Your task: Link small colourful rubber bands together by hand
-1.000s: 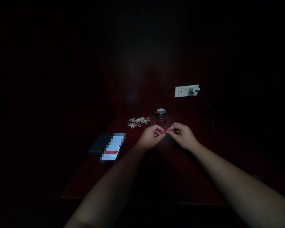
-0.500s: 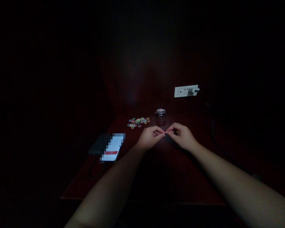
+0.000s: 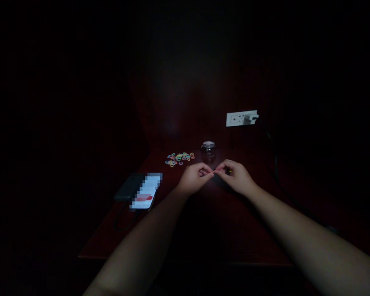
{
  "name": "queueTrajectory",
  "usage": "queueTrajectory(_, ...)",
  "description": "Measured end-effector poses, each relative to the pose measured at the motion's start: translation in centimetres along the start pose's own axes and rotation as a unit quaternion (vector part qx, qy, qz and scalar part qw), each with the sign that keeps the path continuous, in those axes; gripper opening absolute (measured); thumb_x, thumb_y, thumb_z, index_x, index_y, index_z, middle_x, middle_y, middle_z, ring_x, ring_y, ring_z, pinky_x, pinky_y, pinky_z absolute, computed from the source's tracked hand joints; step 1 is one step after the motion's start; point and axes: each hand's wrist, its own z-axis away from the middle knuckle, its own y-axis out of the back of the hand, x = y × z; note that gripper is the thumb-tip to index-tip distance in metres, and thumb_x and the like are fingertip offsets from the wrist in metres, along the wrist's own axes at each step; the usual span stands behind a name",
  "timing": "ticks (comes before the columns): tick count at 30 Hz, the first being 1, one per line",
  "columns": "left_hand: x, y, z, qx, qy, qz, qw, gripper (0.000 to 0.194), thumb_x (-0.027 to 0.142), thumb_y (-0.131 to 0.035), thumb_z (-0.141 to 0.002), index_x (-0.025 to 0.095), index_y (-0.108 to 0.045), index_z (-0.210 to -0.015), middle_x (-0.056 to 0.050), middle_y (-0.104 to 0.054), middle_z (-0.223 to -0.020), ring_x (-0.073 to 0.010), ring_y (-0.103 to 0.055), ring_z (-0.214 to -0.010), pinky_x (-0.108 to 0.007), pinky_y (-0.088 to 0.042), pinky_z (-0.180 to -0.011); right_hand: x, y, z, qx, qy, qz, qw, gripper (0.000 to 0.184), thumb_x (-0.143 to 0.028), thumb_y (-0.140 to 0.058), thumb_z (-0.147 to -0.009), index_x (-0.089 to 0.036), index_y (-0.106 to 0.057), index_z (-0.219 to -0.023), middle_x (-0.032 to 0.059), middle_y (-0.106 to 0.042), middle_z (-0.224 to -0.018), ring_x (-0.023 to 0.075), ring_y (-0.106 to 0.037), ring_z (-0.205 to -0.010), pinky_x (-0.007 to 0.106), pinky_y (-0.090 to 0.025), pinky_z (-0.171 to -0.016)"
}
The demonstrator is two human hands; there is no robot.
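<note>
My left hand (image 3: 193,179) and my right hand (image 3: 237,176) meet fingertip to fingertip over the table. Both are closed in a pinch. Between the fingertips shows a tiny dark bit (image 3: 214,169), too small and dim to name. A small yellow piece (image 3: 230,171) peeks out inside the curl of my right fingers; most of it is hidden. Just beyond the hands stands a clear lidded jar (image 3: 208,149). Left of the jar, several small coloured elastic bands (image 3: 179,158) lie in a loose pile.
A lit phone (image 3: 146,192) lies by my left forearm, against a dark flat box (image 3: 128,190) with a cable. On the back wall is a white socket panel (image 3: 237,119) with a plug, its black cord (image 3: 276,164) hanging down the right. The dark red table (image 3: 209,230) ends at its front edge.
Both hands keep almost the same place and the same pinch. The bands, jar and phone have not moved.
</note>
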Motion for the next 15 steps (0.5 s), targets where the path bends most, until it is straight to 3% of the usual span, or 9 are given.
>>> queueTrajectory(15, 0.15, 0.05, 0.02, 0.016, -0.007, -0.005, 1.000, 0.015, 0.026, -0.065, -0.073, 0.013, -0.064, -0.080, -0.003, -0.065, -0.075, -0.0096, -0.057, -0.066, -0.020, -0.045, -0.060, -0.34, 0.19, -0.01, -0.012, 0.011, 0.002, 1.000, 0.014, -0.027, -0.058, -0.080, -0.015, -0.064, -0.076, 0.0045, -0.059, -0.073, 0.0148, -0.054, -0.067, 0.027, -0.042, -0.061)
